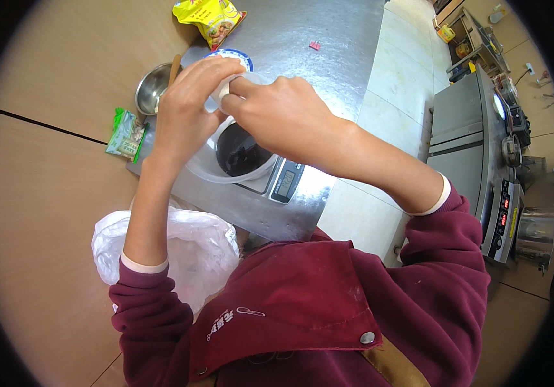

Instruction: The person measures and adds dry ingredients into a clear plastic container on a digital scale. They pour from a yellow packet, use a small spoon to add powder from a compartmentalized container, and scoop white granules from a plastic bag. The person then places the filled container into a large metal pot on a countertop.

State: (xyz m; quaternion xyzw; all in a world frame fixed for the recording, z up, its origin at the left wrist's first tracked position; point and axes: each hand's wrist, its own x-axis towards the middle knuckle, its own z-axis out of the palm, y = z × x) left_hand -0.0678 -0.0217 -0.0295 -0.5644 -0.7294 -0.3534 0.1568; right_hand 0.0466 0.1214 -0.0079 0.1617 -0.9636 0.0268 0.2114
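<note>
My left hand [180, 106] is wrapped around a small translucent plastic container [259, 77], held above the work table. My right hand [281, 118] comes in from the other side, its curled fingers at the container's mouth. Something pale [224, 92] shows beside those fingertips; whether they grip it is hidden. Below both hands, a wide translucent plastic tub [204, 167] holds dark liquid [243, 152]. It stands on a digital kitchen scale [286, 181] with its display lit, near the table's front edge.
On the steel table [344, 63] are a steel bowl [148, 92] with a wooden handle [175, 70], a blue-rimmed plate [243, 57], a yellow food bag [211, 22], a green packet [126, 135] and a pink binder clip [314, 45]. A plastic-lined bin [199, 246] stands below; a steel counter [487, 126] is at right.
</note>
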